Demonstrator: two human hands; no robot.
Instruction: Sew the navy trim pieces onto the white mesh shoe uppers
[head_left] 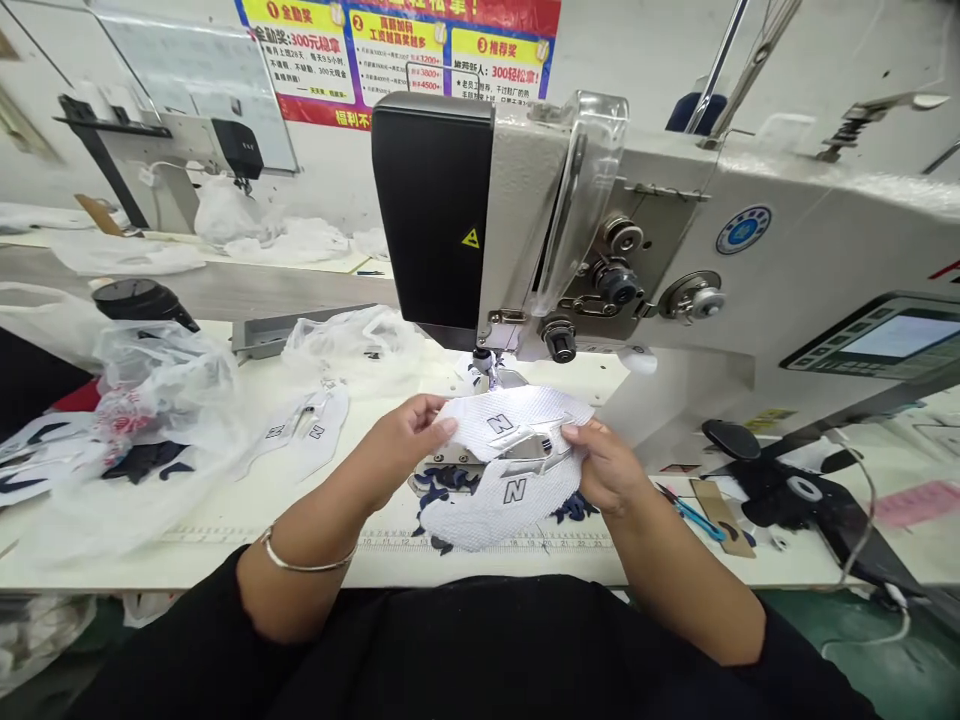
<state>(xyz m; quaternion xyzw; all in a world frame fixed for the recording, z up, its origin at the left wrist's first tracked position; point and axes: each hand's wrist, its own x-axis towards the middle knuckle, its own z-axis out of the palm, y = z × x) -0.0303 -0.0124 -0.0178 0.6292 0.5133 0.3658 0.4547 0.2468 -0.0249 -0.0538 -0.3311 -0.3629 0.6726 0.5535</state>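
Note:
A white shoe upper with a dark N on each side is stretched between my two hands, just in front of the sewing machine's needle area. My left hand pinches its upper left edge between thumb and fingers. At the right end, my right hand grips the material near the opening, thumb on top. The lower half of the upper hangs toward me. Dark blue cut pieces lie beneath and beside it, partly hidden by it.
The sewing machine fills the right and centre, its screen at far right. Another white upper lies left, near plastic bags. Blue-handled snips rest beside brown card. A ruler strip runs along the front.

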